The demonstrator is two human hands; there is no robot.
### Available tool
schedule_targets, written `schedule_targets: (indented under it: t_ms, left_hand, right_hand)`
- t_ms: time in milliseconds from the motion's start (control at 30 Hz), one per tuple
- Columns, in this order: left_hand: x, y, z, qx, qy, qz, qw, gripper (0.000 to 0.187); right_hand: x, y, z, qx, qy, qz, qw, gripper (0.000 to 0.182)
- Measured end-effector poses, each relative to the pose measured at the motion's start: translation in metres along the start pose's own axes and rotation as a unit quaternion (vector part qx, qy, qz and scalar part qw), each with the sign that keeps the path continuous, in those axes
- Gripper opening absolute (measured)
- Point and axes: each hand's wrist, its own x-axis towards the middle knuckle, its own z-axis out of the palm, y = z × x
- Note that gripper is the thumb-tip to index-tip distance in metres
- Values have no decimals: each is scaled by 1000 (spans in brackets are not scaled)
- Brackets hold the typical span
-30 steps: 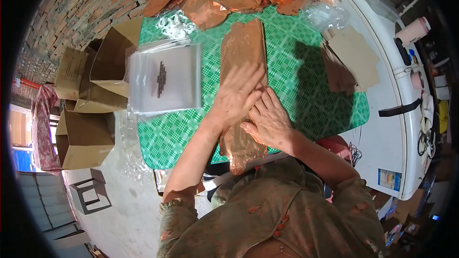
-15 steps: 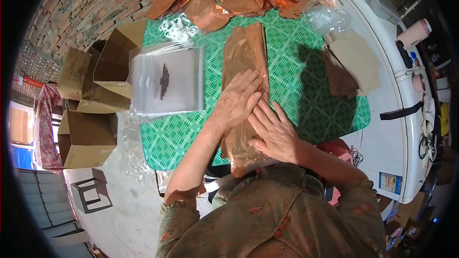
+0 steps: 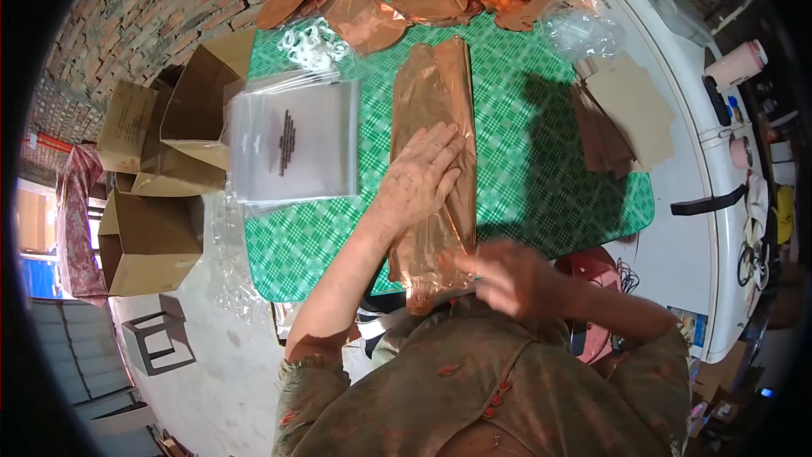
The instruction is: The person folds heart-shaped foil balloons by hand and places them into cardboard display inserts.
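Single head-worn view, which looked steeply down and forward from above the person's chest onto the green checked table (image 3: pixel 541 161), close enough that both forearms filled the centre; a fisheye lens curved the brick wall (image 3: pixel 161 8) and darkened the corners

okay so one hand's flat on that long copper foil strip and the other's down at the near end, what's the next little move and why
Probably fold or roll the near end up. The left hand lies flat on the copper foil strip, pinning it to the green checked table, while the blurred right hand sits at the strip's near end, which hangs past the table edge.
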Motion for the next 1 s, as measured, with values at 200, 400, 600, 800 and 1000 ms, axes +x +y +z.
schedule_targets:
  t_ms: [200,400,600,800,1000]
  left_hand:
    - [-1,-1,0,6,-7,-7,1000,50]
    - [0,3,-3,7,-16,-13,1000,53]
    - [0,3,-2,5,-24,-18,1000,53]
    - [2,4,-4,14,-17,-16,1000,50]
    - [-1,0,4,15,10,1,1000,46]
  right_hand:
    - [82,112,-15,-216,172,16,961,51]
    - [119,167,-27,-262,158,92,948,60]
    - [149,211,-49,-284,110,160,939,71]
    - [173,244,-64,-396,92,162,899,65]
    - [171,224,-71,-490,151,67,856,59]
